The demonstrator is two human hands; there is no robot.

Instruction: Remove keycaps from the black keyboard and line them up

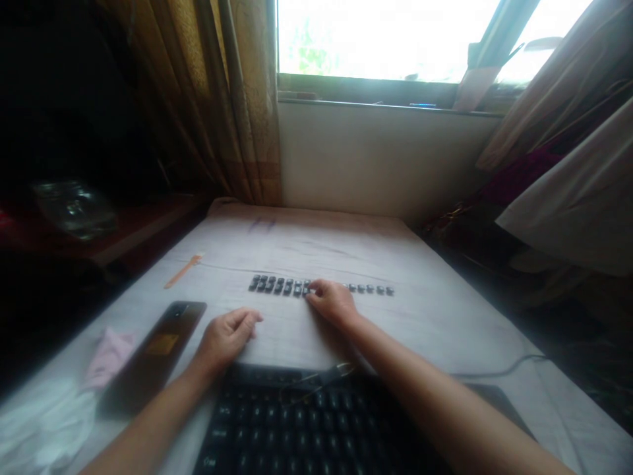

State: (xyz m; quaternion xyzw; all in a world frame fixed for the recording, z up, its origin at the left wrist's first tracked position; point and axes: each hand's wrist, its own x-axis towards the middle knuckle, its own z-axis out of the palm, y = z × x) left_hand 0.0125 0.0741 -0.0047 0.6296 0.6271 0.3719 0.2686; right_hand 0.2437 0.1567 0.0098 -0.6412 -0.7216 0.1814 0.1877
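Observation:
Small black keycaps [279,286] lie in two close rows on the bed's pale sheet, with a single row running on to the right. My right hand [330,300] is at the right end of the double row, thumb and forefinger pinched on a keycap [306,291]; the hand covers part of the row behind it. Lower left, my left hand [229,335] is curled closed above the sheet, and whatever its fingers hold, if anything, is hidden. A black keyboard [287,429] lies nearest me, between my forearms, its cable [341,373] bunched along the top edge.
Left of my left hand are a brown phone [163,343], a pink cloth [109,356] and a white bundle [44,422]. An orange strip-shaped tool [184,270] lies farther back. A cable [504,371] crosses the sheet at right. Curtain [247,99] and window [386,39] stand behind.

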